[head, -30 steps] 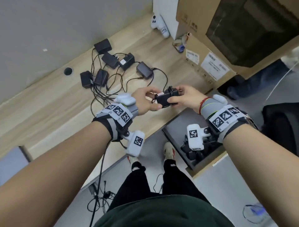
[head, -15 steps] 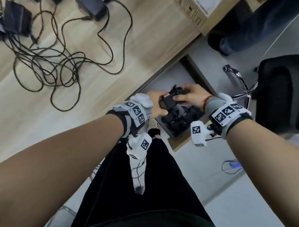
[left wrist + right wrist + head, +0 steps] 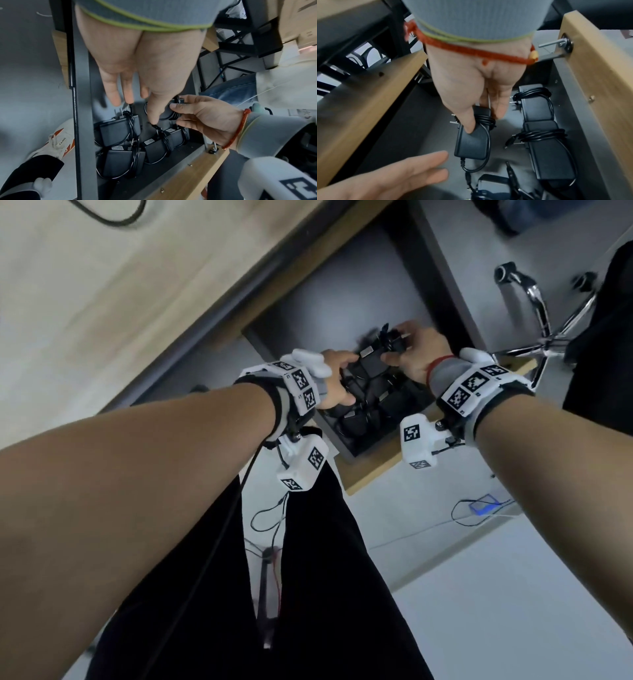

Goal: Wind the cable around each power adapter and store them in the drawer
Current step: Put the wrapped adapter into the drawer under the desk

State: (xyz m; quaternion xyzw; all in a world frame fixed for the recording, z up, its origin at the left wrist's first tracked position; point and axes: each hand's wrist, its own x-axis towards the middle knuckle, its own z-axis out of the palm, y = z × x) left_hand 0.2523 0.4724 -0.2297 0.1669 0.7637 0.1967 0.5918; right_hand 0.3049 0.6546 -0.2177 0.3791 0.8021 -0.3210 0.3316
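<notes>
Over the drawer (image 3: 583, 121), the right hand (image 3: 477, 86) pinches a small rigid adapter (image 3: 472, 142) across its springy cable wraps, probably light; the left hand (image 3: 393, 180) hovers spread.

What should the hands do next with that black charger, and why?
Probably lower it and let go. The right hand pinches the wound adapter just above the drawer's bare floor, beside the stored adapters; the left hand is open.

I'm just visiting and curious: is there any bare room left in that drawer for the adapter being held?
Yes. The grey drawer floor is bare between the wooden side and the adapter the right hand grips. Toward the drawer front, the wound adapters lie packed close together.
</notes>
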